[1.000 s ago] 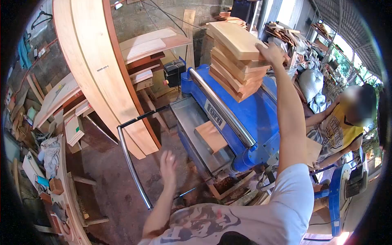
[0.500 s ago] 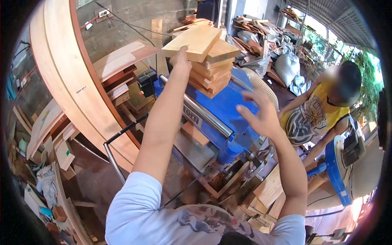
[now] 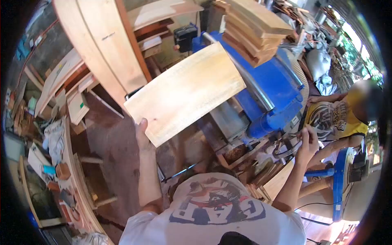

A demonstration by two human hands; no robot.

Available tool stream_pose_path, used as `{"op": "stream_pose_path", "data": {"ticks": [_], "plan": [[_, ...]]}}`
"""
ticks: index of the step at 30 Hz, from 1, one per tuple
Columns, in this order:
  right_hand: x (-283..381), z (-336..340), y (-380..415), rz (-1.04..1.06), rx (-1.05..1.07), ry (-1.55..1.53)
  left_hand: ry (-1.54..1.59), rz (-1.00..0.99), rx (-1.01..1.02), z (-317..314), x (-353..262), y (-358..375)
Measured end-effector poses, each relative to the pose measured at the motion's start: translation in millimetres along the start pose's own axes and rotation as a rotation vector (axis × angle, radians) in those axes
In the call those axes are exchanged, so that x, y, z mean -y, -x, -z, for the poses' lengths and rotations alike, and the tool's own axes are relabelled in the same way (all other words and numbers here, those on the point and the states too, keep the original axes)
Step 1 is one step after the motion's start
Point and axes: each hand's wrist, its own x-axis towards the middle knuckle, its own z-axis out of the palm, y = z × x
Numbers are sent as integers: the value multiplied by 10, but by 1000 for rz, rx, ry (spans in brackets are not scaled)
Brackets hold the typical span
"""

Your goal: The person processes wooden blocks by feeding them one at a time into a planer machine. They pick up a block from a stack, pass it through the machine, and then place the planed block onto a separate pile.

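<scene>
A wide, pale wooden board (image 3: pixel 185 92) is held up in front of the blue machine by my left hand (image 3: pixel 143 136), whose thumb lies over its near left corner. My right hand (image 3: pixel 309 141) is raised at the right with its fingers curled together; whether anything small is between them cannot be made out. A stack of wooden boards (image 3: pixel 255 30) rests on top of the blue machine (image 3: pixel 273 81), beyond the held board.
A person in a yellow top (image 3: pixel 337 118) is at the right, beside a blue-framed machine (image 3: pixel 338 183). A long wooden panel (image 3: pixel 102 41) leans at the upper left. Wood pieces (image 3: pixel 277 179) lie low at the right, and a workbench edge (image 3: pixel 81 183) runs along the left.
The top board has come off the stack in my left hand, down and toward me. My right hand has moved right and its fingers have closed. The view has shifted.
</scene>
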Motion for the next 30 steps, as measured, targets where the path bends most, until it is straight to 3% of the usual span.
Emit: {"op": "stream_pose_path", "data": {"ticks": [4, 8, 11, 14, 17, 19, 23, 26, 27, 28, 30], "plan": [[280, -465, 61, 55, 182, -64, -75, 18, -43, 189, -36, 328], [154, -605, 190, 184, 314, 134, -95, 138, -216, 99, 129, 441], [194, -658, 385, -35, 327, -59, -83, 223, -286, 148, 385, 370], [60, -543, 533, -54, 330, 17, -106, 336, -337, 275, 654, 326], [-44, -480, 679, -152, 320, 77, 12, 316, -343, 115, 614, 298], [-122, -487, 785, -251, 316, 51, -106, 322, -346, 174, 649, 279], [-263, -621, 929, -212, 427, 58, -301, 250, -307, -57, 584, 238], [-304, -837, 972, -85, 486, 38, -620, 61, -113, -218, 521, 357], [-279, -890, 993, -64, 513, 75, -725, 34, 27, -204, 527, 456], [-161, -968, 1017, -191, 530, 38, -824, 4, 166, -189, 538, 559], [-190, -1060, 1050, -158, 568, 85, -1024, -143, 498, -345, 474, 636]]}}
